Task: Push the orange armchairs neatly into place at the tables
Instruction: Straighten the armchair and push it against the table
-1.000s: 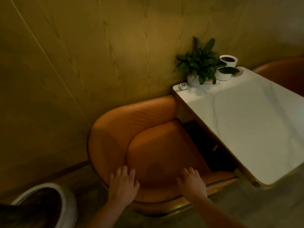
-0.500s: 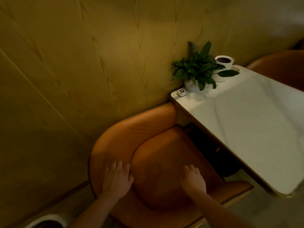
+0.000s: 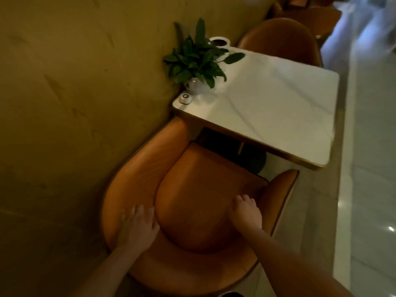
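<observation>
Dim wood-panelled wall (image 3: pixel 75 103) runs along the left, with a white marble table (image 3: pixel 278 108) butted against it and pale floor tiles (image 3: pixel 368 168) to the right. On the table's wall side stand a plant (image 3: pixel 197 58), a small round call button (image 3: pixel 185 98) and a white cup (image 3: pixel 219 42). Near armchair (image 3: pixel 192 200) sits at the table's near edge, its left arm close to the wall; whether it touches cannot be told. Seat front lies just short of the table edge, with the dark table base (image 3: pixel 250 161) showing in the gap between. Its open side faces the table, so the axis from back to seat front runs away from the person and slightly rightward, toward the table. Left hand (image 3: pixel 137 228) lies flat on the backrest's left curve, fingers (image 3: pixel 139 213) spread, palm down. Right hand (image 3: pixel 246 215) lies on the right side where cushion meets arm, fingers loosely spread, also flat; neither grip is closed round anything, both press open-palmed. Hands sit either side of the chair's centre line, about equally near. Judgement: the table lies straight ahead of both palms, so an even forward push should slide the seat under; more force from the left hand would turn the chair off the wall and square it. A second armchair (image 3: pixel 282 41) stands at the table's far side, seemingly tucked in.
</observation>
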Motion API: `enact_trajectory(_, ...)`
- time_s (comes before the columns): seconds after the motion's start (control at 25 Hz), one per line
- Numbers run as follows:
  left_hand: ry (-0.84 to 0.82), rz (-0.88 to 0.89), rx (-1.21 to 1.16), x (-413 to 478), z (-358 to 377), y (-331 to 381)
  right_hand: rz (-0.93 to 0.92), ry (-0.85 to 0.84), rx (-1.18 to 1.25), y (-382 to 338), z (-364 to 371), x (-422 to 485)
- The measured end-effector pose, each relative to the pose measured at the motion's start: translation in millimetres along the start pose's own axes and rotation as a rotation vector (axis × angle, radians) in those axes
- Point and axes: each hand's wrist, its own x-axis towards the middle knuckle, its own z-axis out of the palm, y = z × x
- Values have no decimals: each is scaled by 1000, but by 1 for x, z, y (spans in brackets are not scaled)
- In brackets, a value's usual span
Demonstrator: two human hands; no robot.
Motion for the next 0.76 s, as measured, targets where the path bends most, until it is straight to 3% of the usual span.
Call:
enact_trajectory(0.44,-115,-23,78,29,17,-45,295,-71,-136,51,45,-52)
enact_trajectory(0.76,-104,199,156,96,21,-83,523,-33,-124,12,56,-37)
